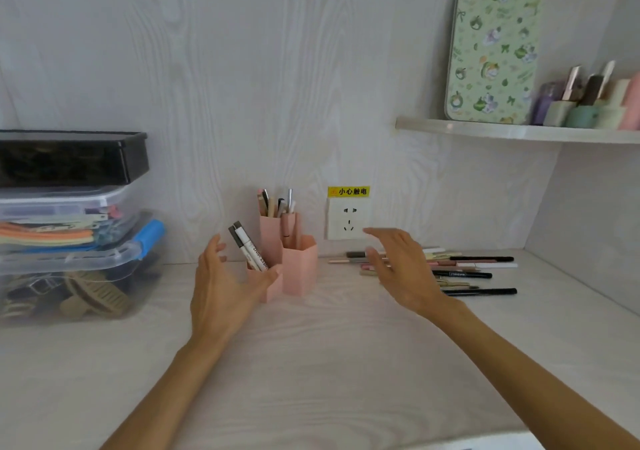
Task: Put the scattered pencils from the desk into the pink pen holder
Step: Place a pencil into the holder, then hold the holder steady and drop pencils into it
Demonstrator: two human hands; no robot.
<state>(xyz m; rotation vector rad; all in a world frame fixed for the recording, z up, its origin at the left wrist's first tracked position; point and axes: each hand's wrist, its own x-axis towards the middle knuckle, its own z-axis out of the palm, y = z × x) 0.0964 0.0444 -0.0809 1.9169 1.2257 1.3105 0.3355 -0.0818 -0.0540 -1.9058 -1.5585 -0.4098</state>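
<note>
The pink pen holder (299,269), made of several hexagonal tubes of different heights, stands on the desk by the back wall. Several pens stick out of its tall rear tubes, and two white markers (247,247) lean out of the low front-left tube. My left hand (221,283) is open beside the holder's left side, its thumb touching the low tube. My right hand (398,266) is open, palm down, hovering over the left ends of the scattered pencils (474,271), which lie in a loose pile on the desk to the right of the holder.
Stacked clear storage boxes (69,241) with a black case on top stand at the left. A wall socket (348,219) with a yellow warning label sits behind the holder. A shelf (519,132) at upper right carries a green patterned tin and small bottles. A side wall closes the right.
</note>
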